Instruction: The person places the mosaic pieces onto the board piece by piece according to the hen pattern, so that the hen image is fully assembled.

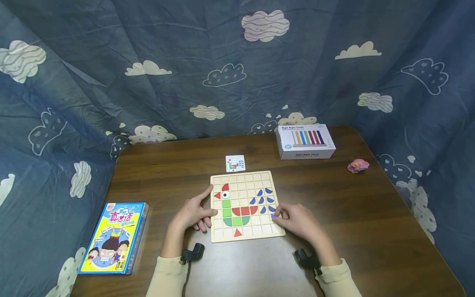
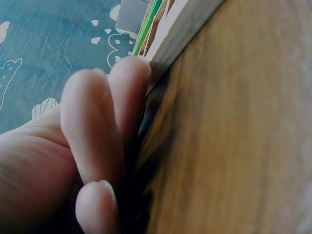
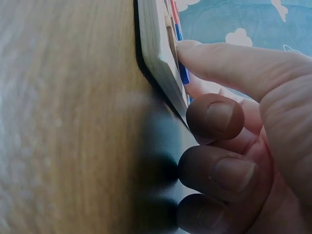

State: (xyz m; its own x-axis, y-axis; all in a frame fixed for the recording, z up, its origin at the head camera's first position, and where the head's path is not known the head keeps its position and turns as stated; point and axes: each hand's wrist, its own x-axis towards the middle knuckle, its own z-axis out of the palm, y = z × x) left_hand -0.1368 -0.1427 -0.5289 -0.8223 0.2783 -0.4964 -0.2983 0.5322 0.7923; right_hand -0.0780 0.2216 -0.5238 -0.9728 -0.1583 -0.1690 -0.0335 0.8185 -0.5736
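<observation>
A square wooden grid board [image 1: 243,185] lies on the table with flat coloured pieces set out as a bird. It has green squares [image 1: 226,207], red pieces [image 1: 245,211], a white piece with an eye [image 1: 225,195] and several blue petal-shaped pieces [image 1: 261,200] at the right. My left hand [image 1: 191,212] rests at the board's left edge, thumb and index finger spread along it. At the lower right edge, my right hand [image 1: 297,218] pinches a blue piece [image 3: 185,75] between thumb and forefinger, low over the board. Its other fingers are curled beside the board.
Behind the board lies a small pattern card [image 1: 235,163] with a similar bird. A white box [image 1: 306,142] stands at the back right, near a pink shell-like object [image 1: 358,166]. To the left lies a blue and yellow box [image 1: 113,239]. A cloud-patterned curtain [image 1: 178,95] hangs behind the table.
</observation>
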